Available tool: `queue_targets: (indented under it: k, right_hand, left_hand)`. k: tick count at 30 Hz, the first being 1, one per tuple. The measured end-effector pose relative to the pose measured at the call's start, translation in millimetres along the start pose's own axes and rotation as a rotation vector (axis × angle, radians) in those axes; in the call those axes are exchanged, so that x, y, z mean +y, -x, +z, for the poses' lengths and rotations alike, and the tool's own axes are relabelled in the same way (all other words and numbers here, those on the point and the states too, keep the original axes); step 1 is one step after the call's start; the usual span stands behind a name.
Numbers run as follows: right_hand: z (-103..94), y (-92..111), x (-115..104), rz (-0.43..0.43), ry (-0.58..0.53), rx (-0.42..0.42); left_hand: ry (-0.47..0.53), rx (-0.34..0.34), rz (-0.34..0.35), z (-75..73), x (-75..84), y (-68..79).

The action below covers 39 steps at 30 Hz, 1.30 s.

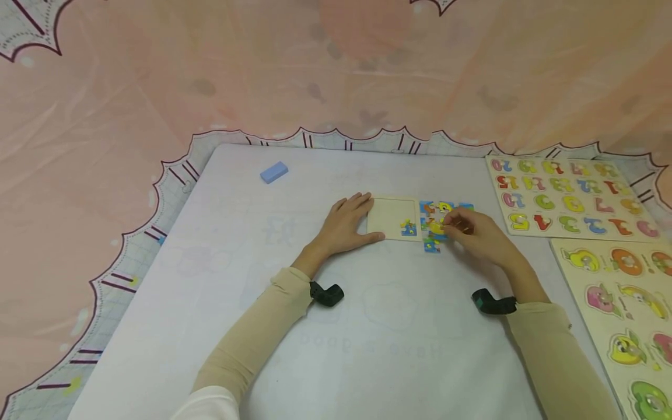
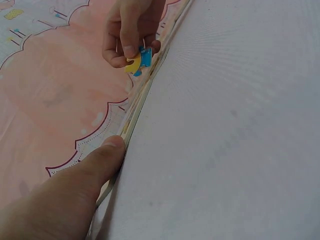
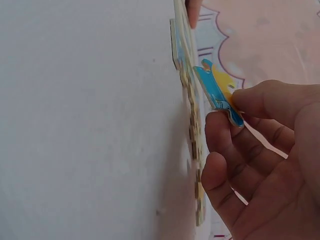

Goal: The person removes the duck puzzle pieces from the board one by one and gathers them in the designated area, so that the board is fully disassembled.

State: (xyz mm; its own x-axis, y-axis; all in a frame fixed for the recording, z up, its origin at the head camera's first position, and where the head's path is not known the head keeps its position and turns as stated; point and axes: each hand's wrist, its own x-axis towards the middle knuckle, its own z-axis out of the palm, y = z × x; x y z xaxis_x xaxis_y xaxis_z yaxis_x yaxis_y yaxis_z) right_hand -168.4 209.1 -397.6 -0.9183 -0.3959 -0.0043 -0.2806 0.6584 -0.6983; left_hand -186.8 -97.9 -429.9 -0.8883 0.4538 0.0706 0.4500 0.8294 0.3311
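My left hand rests at the left side of a pale wooden puzzle tray, thumb along its near edge and fingers stretched toward the far one. One blue and yellow piece lies in the tray's near right corner. Just right of the tray is a group of colourful jigsaw pieces on the table. Above these, my right hand pinches a blue and yellow puzzle piece between thumb and fingers. In the right wrist view that piece is tilted and off the table.
A blue block lies toward the back left of the white table. On the right are a number puzzle board and, nearer me, a fruit puzzle board. A patterned pink cloth surrounds the table.
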Motion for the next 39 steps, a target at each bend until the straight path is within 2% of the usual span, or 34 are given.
queue_targets:
  k: [19,29,39]
  right_hand:
    - [-16.8,13.3,10.3,0.040,-0.010,-0.105]
    - [-20.1,15.9,19.9,0.037,-0.027,-0.114]
    - [-15.4,16.3,17.9,0.030,-0.005,-0.104]
  left_hand:
    - [0.020,-0.003,-0.007,-3.0,3.2,-0.1]
    - [0.014,-0.006,-0.015,-3.6,2.3,0.5]
    - [0.016,-0.014,-0.015,-3.2,2.2,-0.1]
